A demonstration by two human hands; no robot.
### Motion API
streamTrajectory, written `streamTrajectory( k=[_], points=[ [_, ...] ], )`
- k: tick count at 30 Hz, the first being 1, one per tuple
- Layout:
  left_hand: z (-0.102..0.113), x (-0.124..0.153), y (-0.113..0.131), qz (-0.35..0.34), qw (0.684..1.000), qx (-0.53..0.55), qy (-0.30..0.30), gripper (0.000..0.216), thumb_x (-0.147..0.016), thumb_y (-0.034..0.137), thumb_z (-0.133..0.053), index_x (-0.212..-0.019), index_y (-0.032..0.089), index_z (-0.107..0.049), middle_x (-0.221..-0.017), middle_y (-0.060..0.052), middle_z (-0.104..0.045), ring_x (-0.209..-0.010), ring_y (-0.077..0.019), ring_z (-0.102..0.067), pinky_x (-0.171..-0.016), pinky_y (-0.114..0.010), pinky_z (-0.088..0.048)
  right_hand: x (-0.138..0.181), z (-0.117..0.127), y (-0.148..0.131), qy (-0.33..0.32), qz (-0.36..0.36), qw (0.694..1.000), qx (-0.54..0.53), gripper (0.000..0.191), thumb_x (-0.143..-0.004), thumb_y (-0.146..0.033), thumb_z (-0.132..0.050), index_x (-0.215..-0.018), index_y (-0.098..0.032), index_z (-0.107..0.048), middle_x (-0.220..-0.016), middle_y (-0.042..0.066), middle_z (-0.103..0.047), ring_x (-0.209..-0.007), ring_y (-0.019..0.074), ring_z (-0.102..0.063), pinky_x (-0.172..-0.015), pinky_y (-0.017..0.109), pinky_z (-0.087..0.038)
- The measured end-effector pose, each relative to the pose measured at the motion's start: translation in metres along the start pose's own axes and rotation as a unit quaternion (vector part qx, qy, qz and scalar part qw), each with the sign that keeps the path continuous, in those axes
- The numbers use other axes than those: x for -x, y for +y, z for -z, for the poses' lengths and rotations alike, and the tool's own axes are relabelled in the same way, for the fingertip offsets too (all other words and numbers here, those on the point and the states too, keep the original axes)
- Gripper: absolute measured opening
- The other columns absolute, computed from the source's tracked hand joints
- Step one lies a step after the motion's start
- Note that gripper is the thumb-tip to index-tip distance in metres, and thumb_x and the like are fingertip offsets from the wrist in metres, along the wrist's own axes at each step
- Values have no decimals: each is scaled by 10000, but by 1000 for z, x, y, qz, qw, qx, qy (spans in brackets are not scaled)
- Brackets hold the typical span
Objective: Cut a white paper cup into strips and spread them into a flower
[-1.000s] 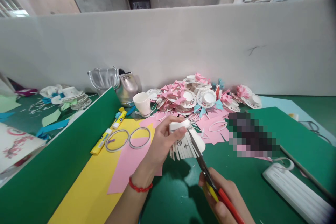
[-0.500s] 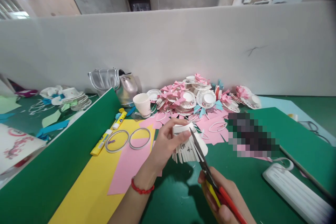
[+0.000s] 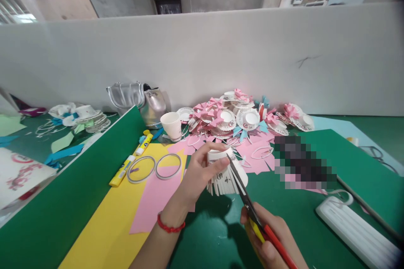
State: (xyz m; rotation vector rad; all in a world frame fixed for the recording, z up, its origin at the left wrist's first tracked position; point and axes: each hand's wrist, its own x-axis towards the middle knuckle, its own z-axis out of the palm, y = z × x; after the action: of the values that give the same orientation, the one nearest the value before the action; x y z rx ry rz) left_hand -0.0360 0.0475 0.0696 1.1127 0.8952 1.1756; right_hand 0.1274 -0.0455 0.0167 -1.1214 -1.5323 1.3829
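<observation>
My left hand [image 3: 202,170] is closed around a white paper cup [image 3: 240,172]; its side is cut into narrow strips that fan out beneath my fingers, with dark printed characters on some. The right side of the cup is still one wide curved piece. In my right hand [image 3: 271,231] is a pair of scissors [image 3: 249,206] with red and yellow handles. The blades lie against the cup wall, pointing up toward my left thumb. A red braided bracelet circles my left wrist.
A heap of paper-cup crafts with pink bows [image 3: 221,113] lies at the back. Left are a whole paper cup [image 3: 171,125], glue sticks [image 3: 121,171], two tape rings [image 3: 168,166], yellow paper [image 3: 101,218] and a green divider [image 3: 78,185]. A white face-mask stack [image 3: 356,231] lies right.
My right hand and the scissors handles have shifted slightly to the right. The wide uncut edge of the cup has moved a little left. My left hand stays almost still.
</observation>
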Motion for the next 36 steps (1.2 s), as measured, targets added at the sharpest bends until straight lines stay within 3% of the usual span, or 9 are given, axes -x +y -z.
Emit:
streamTrajectory(
  k=[7, 14, 24, 29, 32, 36],
  points=[
    [-2, 1, 2, -3, 1000, -7, 8, 169, -663, 321, -747, -787, 240, -666, -986, -12, -629, -859, -146, -534, -680, -220, -422, -1, 0, -3, 15, 5, 1000, 24, 624, -734, -796, -308, -805, -206, -499, -524, -74, -255, -444, 97, -190, -427, 246, -161],
    [-2, 1, 0, 4, 1000, -1, 5, 187, -669, 317, -743, -822, 245, -663, -900, 1, -592, -747, -134, -517, -604, -220, -408, -4, 1, -6, -14, 2, 1000, -14, 592, -696, -778, -430, -783, -196, -489, -493, -87, -263, -422, 86, -186, -425, 245, -131],
    [-3, 1, 1, 1, 1000, -3, 6, 163, -672, 323, -737, -800, 248, -667, -839, 10, -567, -715, -123, -485, -581, -209, -386, -3, 0, -3, 7, 15, 1000, 9, 615, -727, -794, -338, -778, -203, -503, -483, -83, -255, -434, 97, -198, -443, 258, -129],
    [-4, 3, 1, 8, 1000, 10, 3, 185, -674, 283, -740, -831, 245, -652, -839, 18, -577, -714, -114, -510, -616, -209, -414, -5, 0, -3, -20, 21, 1000, 8, 600, -729, -781, -354, -808, -202, -491, -478, -83, -273, -431, 95, -194, -429, 250, -130],
    [-5, 3, 3, 0, 999, 21, 23, 200, -650, 254, -755, -813, 228, -641, -826, 25, -582, -690, -100, -521, -615, -201, -424, -5, 2, -4, -39, 19, 999, 19, 641, -681, -795, -414, -908, -205, -517, -498, -70, -321, -437, 104, -244, -427, 244, -174],
    [0, 0, 10, -3, 995, 47, 92, 266, -639, 260, -745, -856, 216, -596, -772, 28, -602, -606, -91, -537, -545, -197, -429, 0, 5, -4, -51, -6, 999, -1, 710, -660, -805, -443, -1073, -232, -515, -642, -6, -450, -509, 149, -400, -468, 265, -340]
  ],
)
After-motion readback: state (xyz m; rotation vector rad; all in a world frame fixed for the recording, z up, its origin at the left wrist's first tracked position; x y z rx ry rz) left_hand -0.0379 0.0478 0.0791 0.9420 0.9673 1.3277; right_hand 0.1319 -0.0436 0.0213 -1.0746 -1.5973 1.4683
